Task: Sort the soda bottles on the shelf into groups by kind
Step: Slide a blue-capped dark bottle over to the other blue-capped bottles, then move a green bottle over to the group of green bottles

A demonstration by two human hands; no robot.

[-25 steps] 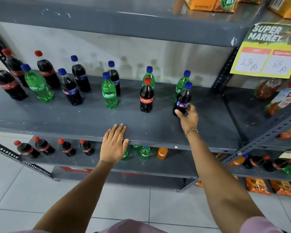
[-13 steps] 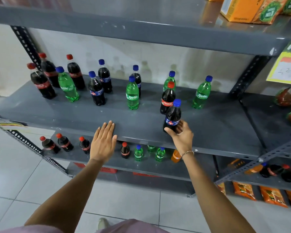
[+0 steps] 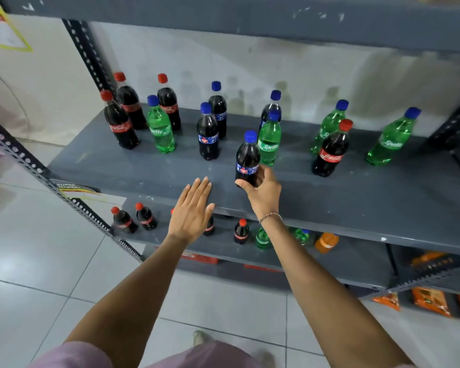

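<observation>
The grey shelf runs wide across the view, cola and lemon-lime bottles mixed along it. Three red-capped colas cluster at the far left with a green bottle among them; more green ones stand off to the right beside another red-capped cola. The left hand lies flat and open on the shelf's front edge. The right hand grips the base of a blue-capped cola bottle, upright, near the front, just beside a green bottle.
</observation>
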